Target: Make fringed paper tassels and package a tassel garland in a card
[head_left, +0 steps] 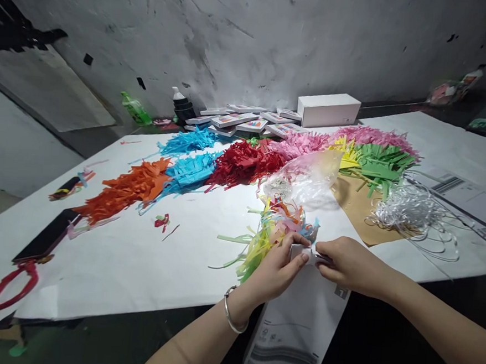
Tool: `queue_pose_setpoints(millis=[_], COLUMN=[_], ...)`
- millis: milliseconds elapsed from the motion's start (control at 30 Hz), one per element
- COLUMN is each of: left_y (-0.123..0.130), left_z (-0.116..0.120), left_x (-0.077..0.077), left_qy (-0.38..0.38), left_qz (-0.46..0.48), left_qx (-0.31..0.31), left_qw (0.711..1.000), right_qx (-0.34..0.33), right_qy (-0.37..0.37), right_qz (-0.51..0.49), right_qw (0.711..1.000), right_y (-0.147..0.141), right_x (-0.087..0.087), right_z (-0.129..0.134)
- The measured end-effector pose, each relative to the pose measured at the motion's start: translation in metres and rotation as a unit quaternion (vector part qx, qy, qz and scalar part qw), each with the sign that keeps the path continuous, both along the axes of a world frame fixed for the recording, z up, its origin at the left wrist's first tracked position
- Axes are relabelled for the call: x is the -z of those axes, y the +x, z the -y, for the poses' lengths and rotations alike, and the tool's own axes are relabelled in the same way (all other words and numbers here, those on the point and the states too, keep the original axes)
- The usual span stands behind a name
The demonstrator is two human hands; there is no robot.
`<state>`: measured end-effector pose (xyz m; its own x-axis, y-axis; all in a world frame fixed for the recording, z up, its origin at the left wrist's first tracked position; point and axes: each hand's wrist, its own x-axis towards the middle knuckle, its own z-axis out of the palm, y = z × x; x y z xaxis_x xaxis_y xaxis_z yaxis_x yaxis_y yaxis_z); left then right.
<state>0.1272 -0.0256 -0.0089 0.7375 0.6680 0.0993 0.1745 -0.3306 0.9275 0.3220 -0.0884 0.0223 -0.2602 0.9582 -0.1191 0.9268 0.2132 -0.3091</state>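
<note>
From where I stand, both bare hands meet just inside the near edge of the tabletop (186, 272), right of its middle; the left hand (281, 265) pinches a small folded white piece, paper by its look (301, 252), in a narrow grip between thumb and fingertips; the right hand (345, 264) is closed around a slim dark tool (324, 258), perhaps small scissors, though the fingers cover most of it.

To do this well, I'd say, keep the pinch close to where the tool meets the white piece, so that it can't fold away; hold the left fingertips clear of the tool's tip; work in short, light strokes, both wrists low and steady; and keep the loose mixed-colour paper streamers (264, 236), which lie right by the left hand, out of the bite.

The white piece looks to have its long axis running roughly left to right, along the near edge, with its free end towards the right hand; the tool points back at it, leftwards; the exact tilt of either I can't tell. Beneath the hands a long white printed sheet (288, 340) hangs over the near edge, its length running down towards the person; the tangled heap of shiny white string (411, 207) lies further off, towards the tabletop's right end.
</note>
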Motion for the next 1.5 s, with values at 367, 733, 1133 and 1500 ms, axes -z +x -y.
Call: queue_pose_setpoints(millis=[367,733,1133,1500], left_y=[0.002,0.004,0.000,0.001], left_z=[0.002,0.002,-0.004,-0.004], left_x=[-0.003,-0.002,0.003,-0.001], left_qy=[0.015,0.007,0.024,0.026], left_qz=[0.014,0.021,0.007,-0.007], left_qx=[0.010,0.018,0.015,0.011], left_qw=[1.000,1.000,1.000,1.000], right_qx=[0.005,-0.042,-0.071,-0.044], right_qy=[-0.002,-0.005,-0.008,-0.001], right_qz=[-0.001,0.020,0.028,0.087], right_qw=[1.000,0.999,0.997,0.995], right_y=[0.002,0.005,0.008,0.002], right_x=[-0.003,-0.002,0.002,-0.001], right_z=[0.001,-0.007,-0.012,-0.006])
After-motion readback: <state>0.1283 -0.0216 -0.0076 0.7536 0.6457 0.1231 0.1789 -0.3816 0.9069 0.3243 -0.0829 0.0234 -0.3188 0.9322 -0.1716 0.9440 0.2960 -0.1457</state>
